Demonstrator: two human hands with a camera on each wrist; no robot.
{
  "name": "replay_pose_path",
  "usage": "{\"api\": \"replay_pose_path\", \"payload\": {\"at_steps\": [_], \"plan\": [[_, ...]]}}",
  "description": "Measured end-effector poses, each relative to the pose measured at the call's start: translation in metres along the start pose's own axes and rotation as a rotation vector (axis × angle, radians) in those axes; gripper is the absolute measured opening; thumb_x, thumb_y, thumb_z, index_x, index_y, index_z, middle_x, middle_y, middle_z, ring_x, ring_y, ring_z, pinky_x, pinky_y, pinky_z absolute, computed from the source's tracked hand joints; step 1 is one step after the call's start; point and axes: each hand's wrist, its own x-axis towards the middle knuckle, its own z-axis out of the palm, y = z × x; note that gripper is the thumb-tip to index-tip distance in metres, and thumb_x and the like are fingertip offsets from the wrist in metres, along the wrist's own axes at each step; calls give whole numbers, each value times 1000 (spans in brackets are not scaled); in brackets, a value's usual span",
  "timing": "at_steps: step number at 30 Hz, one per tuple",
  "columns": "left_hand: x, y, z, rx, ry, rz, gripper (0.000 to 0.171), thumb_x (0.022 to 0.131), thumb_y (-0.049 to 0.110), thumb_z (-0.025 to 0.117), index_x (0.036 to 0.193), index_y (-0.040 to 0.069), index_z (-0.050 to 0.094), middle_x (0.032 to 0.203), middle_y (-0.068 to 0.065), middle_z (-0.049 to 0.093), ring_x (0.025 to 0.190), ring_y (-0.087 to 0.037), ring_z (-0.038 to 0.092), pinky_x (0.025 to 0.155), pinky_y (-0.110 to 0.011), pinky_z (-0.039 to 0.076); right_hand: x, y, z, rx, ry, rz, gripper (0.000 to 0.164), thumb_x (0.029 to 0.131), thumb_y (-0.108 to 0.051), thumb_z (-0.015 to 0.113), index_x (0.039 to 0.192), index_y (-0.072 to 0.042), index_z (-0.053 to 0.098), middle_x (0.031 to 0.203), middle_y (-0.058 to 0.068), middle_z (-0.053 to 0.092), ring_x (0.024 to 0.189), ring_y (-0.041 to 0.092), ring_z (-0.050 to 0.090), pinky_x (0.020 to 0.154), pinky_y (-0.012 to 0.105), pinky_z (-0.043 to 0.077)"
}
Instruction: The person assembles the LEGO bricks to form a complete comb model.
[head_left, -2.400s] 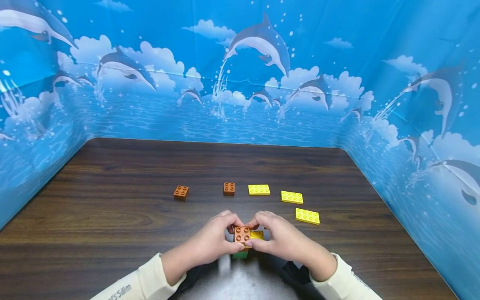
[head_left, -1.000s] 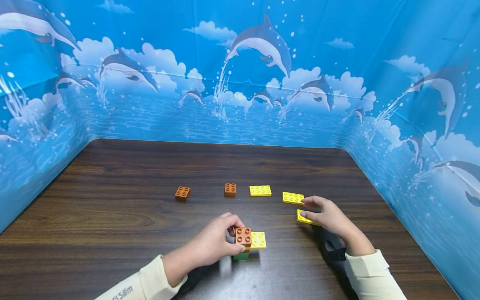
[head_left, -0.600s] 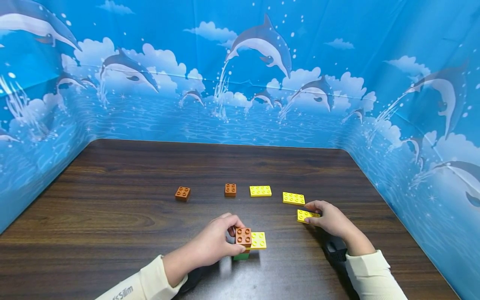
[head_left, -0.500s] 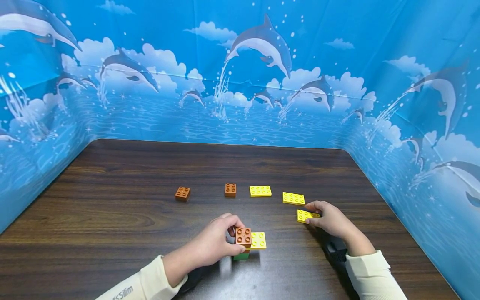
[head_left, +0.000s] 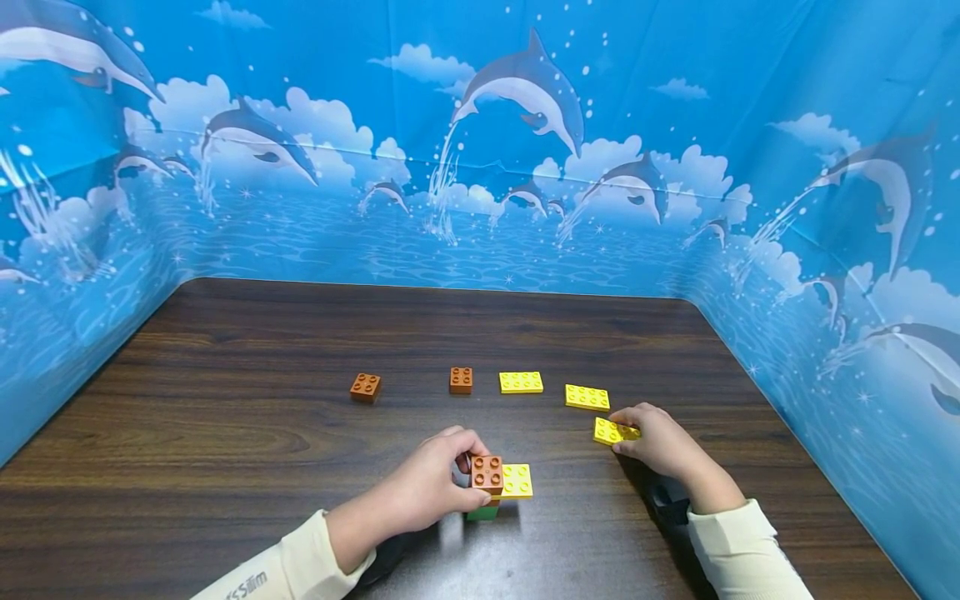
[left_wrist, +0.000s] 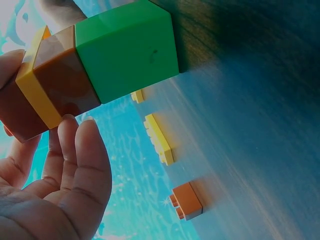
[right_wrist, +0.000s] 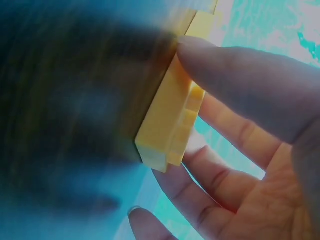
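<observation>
At the front of the table my left hand (head_left: 431, 479) grips a small stack of toy building bricks between thumb and fingers. On top is a brown brick (head_left: 487, 474), over a yellow plate (head_left: 517, 481) that juts out to the right. Below them, the left wrist view shows another brown brick (left_wrist: 65, 75) and a green block (left_wrist: 127, 50) at the bottom. To the right, my right hand (head_left: 663, 442) pinches the nearest loose yellow plate (head_left: 606, 431) by its long sides. In the right wrist view the thumb lies along one side of this yellow plate (right_wrist: 165, 110).
Farther back on the dark wooden table (head_left: 225, 467) lie two loose brown bricks, one to the left (head_left: 365, 387) and another brown brick (head_left: 461, 381) near the middle. Two more yellow plates, a left one (head_left: 521, 382) and a right one (head_left: 587, 397), lie beside them. A dolphin-print curtain (head_left: 337, 208) surrounds the table.
My right hand has left the stack, moved right to the nearest loose yellow plate and taken hold of it. My left hand has stayed on the stack.
</observation>
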Motion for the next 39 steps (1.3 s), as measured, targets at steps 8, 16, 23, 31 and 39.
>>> {"api": "replay_pose_path", "payload": {"at_steps": [8,16,23,31,39], "plan": [[0,1,0,-9,4,1,29,71,6,81,90,11,61,84,2,49,80,-14,47,68,-24,39,2,-8,1,-43,-2,-17,36,83,-15,75,115,0,67,108,15,62,100,33,58,85,52,47],[0,0,0,-17,-3,-9,29,72,7,82,90,12,61,85,2,49,80,-15,47,67,-25,39,0,-21,3,-15,21,-60,35,84,-15,74,117,-3,67,107,10,62,100,28,58,87,49,48],[0,0,0,-18,-8,-16,28,72,6,82,91,12,61,85,2,49,80,-15,47,66,-24,39,-3,-40,2,-6,50,-96,36,84,-17,74,118,-6,67,111,10,61,105,30,57,90,50,47],[0,-1,0,-16,-1,-8,29,71,6,82,89,12,60,84,2,49,80,-15,47,67,-24,39,-11,-64,-4,31,85,-169,37,84,-18,75,120,-11,67,113,8,60,109,31,54,89,49,47],[0,-1,0,-31,-12,-3,29,72,6,82,90,11,60,85,1,49,80,-16,48,68,-24,40,-19,-85,-7,81,108,-252,39,84,-17,75,122,-16,66,109,-2,57,94,17,50,75,35,45]]}}
